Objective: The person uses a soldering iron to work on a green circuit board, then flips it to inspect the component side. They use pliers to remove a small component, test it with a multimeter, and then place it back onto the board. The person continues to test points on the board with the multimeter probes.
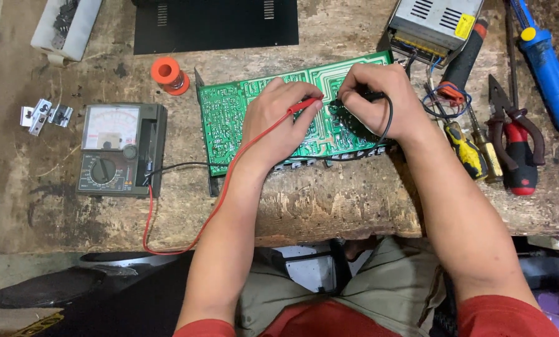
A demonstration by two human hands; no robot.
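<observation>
Probes meet near the centre of the frame: the left hand [279,122] pinches the red probe [304,105], the right hand [379,100] is closed on the black probe [354,98], both tips set on the green circuit board [229,118] lying solder-side up. Their leads run to the analog multimeter [120,150] at left, so measuring looks under way, the board yet uncased. Around lie an orange solder spool [169,73], pliers [517,150] and screwdrivers [470,150] on a worn, stained wooden bench [329,206].
</observation>
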